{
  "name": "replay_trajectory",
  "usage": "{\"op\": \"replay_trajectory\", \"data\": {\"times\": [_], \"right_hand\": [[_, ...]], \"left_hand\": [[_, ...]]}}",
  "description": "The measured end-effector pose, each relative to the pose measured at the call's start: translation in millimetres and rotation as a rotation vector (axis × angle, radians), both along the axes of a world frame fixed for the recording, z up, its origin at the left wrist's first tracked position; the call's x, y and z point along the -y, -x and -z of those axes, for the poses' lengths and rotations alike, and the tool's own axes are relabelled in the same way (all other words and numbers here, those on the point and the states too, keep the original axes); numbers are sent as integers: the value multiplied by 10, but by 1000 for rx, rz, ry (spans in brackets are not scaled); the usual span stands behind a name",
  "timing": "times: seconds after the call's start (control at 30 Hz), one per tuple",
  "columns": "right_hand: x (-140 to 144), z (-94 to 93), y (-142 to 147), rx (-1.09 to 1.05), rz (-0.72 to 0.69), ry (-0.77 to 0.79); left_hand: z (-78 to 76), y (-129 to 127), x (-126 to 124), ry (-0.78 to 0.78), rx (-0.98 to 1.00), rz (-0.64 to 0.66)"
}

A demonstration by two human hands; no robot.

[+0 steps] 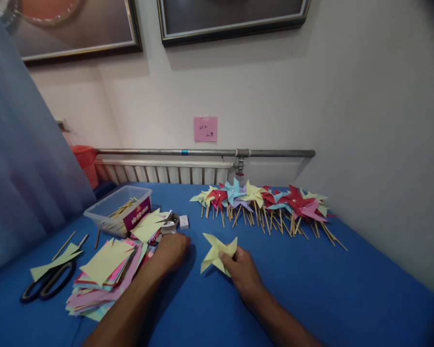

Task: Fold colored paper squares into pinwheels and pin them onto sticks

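Observation:
A pale yellow paper pinwheel [214,251] with folded points is pinched at its centre and right side by my right hand [241,270], thumb on top. No stick shows on it. My left hand [174,249] is curled on the near side of a small open box [170,224] of tiny metal pieces; its fingertips are hidden. A small white box [184,222] stands just beyond that hand. Under and beside my left forearm are a stack of coloured paper squares [106,262] and a smaller pile of cut yellow sheets [151,225].
A clear plastic tub [117,205] holds thin wooden sticks. Black-handled scissors [48,284] lie at the left under a yellow paper strip [56,261]. Finished pinwheels [253,193] on sticks lie in a row at the back right. A blue curtain [25,144] hangs at the left.

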State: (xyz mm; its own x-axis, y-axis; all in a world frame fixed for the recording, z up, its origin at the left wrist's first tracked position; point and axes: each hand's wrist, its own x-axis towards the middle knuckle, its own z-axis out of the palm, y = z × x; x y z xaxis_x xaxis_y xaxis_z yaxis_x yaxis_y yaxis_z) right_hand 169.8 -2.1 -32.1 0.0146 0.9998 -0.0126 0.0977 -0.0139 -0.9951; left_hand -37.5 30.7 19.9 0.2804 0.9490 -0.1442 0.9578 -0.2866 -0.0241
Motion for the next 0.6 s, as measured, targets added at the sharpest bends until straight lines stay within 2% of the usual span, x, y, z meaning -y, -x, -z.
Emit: {"op": "replay_trajectory", "data": {"times": [0.3, 0.6], "right_hand": [[-24, 64, -16, -14, -21, -17], [7, -8, -7, 16, -13, 13]], "left_hand": [[-28, 25, -7, 21, -27, -44], [-81, 0, 89, 89, 29, 64]]}}
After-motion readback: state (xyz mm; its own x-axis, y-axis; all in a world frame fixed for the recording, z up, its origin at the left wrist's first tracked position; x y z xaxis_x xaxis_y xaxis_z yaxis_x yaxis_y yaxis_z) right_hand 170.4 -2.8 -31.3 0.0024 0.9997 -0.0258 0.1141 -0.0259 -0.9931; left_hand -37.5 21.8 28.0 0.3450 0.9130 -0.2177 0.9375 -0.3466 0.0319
